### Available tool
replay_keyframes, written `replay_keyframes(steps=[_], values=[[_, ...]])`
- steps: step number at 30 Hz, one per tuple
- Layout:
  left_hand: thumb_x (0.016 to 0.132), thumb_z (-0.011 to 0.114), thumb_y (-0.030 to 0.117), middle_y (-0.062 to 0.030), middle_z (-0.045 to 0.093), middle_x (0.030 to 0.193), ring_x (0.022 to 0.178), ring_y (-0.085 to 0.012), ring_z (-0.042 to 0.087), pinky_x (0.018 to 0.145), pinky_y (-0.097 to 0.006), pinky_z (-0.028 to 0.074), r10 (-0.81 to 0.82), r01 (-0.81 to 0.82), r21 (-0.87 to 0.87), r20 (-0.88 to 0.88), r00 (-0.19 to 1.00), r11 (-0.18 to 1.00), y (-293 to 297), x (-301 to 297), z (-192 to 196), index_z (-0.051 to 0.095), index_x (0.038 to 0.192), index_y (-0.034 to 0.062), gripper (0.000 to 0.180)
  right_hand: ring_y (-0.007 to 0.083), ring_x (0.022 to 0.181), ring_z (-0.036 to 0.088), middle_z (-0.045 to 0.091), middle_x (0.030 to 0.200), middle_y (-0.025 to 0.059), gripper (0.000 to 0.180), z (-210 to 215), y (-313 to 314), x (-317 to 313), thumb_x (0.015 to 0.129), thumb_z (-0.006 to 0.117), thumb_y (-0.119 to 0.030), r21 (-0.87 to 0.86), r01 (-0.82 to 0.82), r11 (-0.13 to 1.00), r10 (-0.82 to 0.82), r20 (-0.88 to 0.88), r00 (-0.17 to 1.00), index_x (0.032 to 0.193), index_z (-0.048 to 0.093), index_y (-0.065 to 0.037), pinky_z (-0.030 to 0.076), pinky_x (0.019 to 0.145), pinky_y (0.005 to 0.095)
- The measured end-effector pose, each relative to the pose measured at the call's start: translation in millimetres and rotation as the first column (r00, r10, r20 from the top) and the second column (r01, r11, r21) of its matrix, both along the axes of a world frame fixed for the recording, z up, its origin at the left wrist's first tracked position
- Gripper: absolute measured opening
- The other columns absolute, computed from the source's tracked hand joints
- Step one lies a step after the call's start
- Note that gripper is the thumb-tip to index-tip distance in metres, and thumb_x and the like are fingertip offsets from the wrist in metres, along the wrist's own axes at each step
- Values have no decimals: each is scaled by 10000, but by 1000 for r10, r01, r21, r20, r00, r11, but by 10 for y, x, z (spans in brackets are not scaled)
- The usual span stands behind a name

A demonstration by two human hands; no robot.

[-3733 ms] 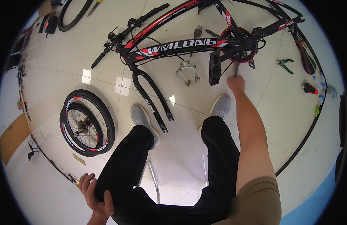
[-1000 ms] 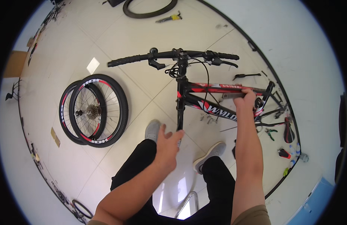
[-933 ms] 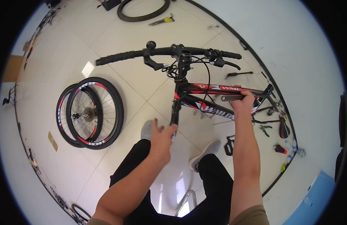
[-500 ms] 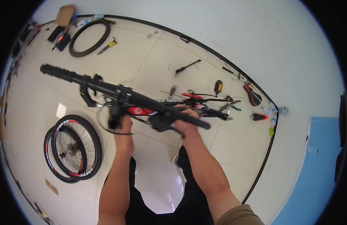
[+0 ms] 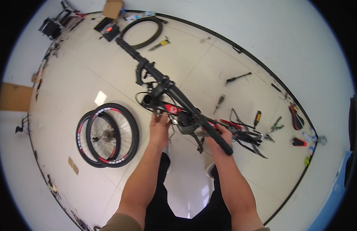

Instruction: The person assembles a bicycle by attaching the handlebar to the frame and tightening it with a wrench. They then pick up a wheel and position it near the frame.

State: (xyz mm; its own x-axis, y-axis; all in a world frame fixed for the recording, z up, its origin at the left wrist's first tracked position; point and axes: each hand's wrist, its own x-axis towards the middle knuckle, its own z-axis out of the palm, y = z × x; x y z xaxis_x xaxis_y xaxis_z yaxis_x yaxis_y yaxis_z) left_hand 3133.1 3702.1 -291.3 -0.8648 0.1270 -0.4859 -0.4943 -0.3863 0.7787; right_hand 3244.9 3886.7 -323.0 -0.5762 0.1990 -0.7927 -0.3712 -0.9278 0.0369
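A black and red bicycle frame [image 5: 173, 109] is held up above the floor in front of me. Its black handlebar [image 5: 183, 99] is attached and runs diagonally across it, from a far-left grip to a near-right one. My left hand [image 5: 159, 124] closes round the frame at its front, just below the stem; part of its fingers is hidden. Farther right, my right hand [image 5: 221, 135] grips a frame tube, partly covered by the handlebar's near end. The rear of the frame points right, past my right hand.
Two bicycle wheels [image 5: 135, 134] lie overlapping on the left. A loose tyre [image 5: 160, 31], a yellow-handled tool [image 5: 161, 44] and a cardboard box [image 5: 112, 9] are at the back. Rightward lie a screwdriver [image 5: 220, 102], green-handled pliers [image 5: 277, 125] and a saddle [image 5: 297, 118] near the wall.
The frame and handlebar have swung clockwise, so the handlebar slants more steeply. Both hands have kept hold of the frame. The view has turned left, showing more floor there.
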Motion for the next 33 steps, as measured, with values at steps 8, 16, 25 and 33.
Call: replay_keyframes(steps=[8, 16, 25, 33], values=[[930, 633, 165, -101, 583, 1227, 1060, -231, 597, 845, -386, 501, 91, -77, -332, 28, 995, 940, -441, -1, 215, 403, 1419, 13, 562, 328, 1076, 585, 591, 1115, 204, 234, 12, -33, 34, 964, 468, -86, -66, -36, 997, 30, -89, 996, 1122, 562, 58, 468, 1008, 461], [871, 671, 269, -129, 540, 1349, 1325, -354, 409, 1132, -483, 265, -905, -562, -777, -412, 110, 285, -100, -1238, 1651, 596, 1301, 143, 455, 322, 1082, 586, 585, 1120, 194, 242, 27, 9, 74, 982, 463, -119, -34, -83, 996, 77, -144, 987, 1129, 561, 46, 475, 1014, 450], [898, 548, 597, -113, 625, 1114, 1162, -310, 489, 1045, -473, 332, -947, -448, -849, 320, -11, -282, -1, -1792, 1818, 596, 1263, 122, 600, 261, 1026, 570, 583, 1132, 149, 197, -171, 33, 121, 1007, 469, -147, 81, -28, 996, 40, -143, 989, 1110, 537, 7, 465, 895, 391], [918, 527, 587, -189, 700, 941, 911, -388, 657, 814, -448, 506, -872, -213, -898, 279, 403, -386, -593, -1549, 1799, 607, 1262, 124, 583, 227, 996, 555, 592, 1183, 121, 176, 139, 27, 14, 998, 479, -136, 60, -43, 997, 45, -40, 998, 1139, 502, -35, 440, 765, 357]])
